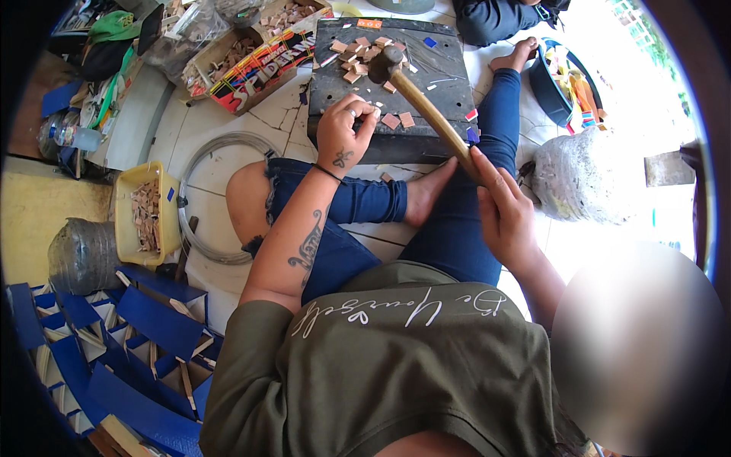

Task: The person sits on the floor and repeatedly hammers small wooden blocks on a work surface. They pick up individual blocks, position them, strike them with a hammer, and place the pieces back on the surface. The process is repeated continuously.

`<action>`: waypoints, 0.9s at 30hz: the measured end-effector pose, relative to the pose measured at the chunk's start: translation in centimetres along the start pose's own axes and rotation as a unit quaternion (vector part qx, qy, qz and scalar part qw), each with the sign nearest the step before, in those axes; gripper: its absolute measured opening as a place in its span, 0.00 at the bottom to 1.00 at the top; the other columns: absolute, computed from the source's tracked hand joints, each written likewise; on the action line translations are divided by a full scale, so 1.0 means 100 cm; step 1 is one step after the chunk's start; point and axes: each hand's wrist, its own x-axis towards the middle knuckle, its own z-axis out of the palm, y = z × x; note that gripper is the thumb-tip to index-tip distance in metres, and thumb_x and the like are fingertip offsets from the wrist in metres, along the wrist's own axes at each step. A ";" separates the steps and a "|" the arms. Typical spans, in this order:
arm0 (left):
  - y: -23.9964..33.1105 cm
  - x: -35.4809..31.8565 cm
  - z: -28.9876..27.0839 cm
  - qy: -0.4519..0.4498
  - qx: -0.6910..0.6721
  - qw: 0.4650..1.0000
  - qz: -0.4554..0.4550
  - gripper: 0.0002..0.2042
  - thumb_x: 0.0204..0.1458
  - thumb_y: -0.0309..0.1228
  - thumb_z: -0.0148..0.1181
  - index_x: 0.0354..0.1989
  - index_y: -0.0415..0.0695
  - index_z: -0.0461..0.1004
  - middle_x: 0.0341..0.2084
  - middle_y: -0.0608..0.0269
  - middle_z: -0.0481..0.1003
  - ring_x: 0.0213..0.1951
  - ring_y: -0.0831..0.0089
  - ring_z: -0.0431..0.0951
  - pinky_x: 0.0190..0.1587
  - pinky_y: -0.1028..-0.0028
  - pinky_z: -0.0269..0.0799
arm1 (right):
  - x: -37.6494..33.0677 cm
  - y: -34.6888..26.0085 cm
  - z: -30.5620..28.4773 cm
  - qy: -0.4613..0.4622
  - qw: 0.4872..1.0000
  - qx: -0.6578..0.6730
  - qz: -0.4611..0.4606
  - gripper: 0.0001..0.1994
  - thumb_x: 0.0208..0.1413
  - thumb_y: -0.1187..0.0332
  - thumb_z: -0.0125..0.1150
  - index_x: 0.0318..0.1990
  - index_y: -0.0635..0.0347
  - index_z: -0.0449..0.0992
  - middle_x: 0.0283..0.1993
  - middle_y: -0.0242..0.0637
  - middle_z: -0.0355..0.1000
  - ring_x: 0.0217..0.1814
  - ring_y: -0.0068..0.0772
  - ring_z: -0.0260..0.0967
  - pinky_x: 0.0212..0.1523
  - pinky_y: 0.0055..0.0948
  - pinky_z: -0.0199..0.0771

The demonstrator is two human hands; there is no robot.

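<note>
My right hand [502, 209] grips the wooden handle of a hammer [434, 114], its dark round head raised over the far part of a black block table [339, 87]. Over the table's near left edge, my left hand [349, 131] is closed, thumb and fingertips pinched together. What sits in that pinch is too small to make out. Beyond the fingers lies a loose pile of small wooden pieces [352, 57]. Two pinkish square pieces [391, 120] rest just right of my left fingertips. Blue scraps [430, 42] are scattered on the tabletop.
A printed cardboard box [259, 72] of wood pieces stands back left, a yellow basket [122, 206] of more pieces left. Coiled wire [199, 228] lies by my knee. Blue panels [160, 320] are stacked lower left. A dark tub [544, 84] and a wrapped bundle [579, 179] stand right. Another person [487, 19] sits opposite.
</note>
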 end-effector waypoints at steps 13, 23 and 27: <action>0.001 0.001 0.001 0.002 -0.002 1.000 -0.010 0.04 0.50 0.23 0.63 0.27 0.39 0.73 0.25 0.57 0.74 0.29 0.62 0.77 0.34 0.70 0.71 | 0.003 0.007 -0.001 -0.037 0.999 -0.005 0.010 0.27 0.59 0.78 0.52 0.67 0.52 0.64 0.32 0.41 0.66 0.29 0.45 0.70 0.31 0.37 0.70; 0.000 -0.003 0.002 0.007 0.006 1.000 -0.021 0.04 0.49 0.24 0.63 0.26 0.41 0.74 0.25 0.58 0.75 0.29 0.60 0.77 0.33 0.67 0.71 | 0.000 0.007 0.000 0.003 1.000 0.028 -0.006 0.27 0.60 0.78 0.51 0.67 0.50 0.63 0.32 0.42 0.65 0.28 0.45 0.68 0.32 0.37 0.70; -0.001 -0.002 0.002 0.005 0.015 1.000 -0.002 0.04 0.50 0.23 0.64 0.27 0.39 0.74 0.26 0.58 0.75 0.27 0.65 0.76 0.32 0.71 0.71 | 0.004 0.010 0.000 -0.001 1.000 0.008 0.004 0.27 0.60 0.78 0.51 0.67 0.50 0.63 0.32 0.42 0.65 0.28 0.45 0.68 0.30 0.38 0.70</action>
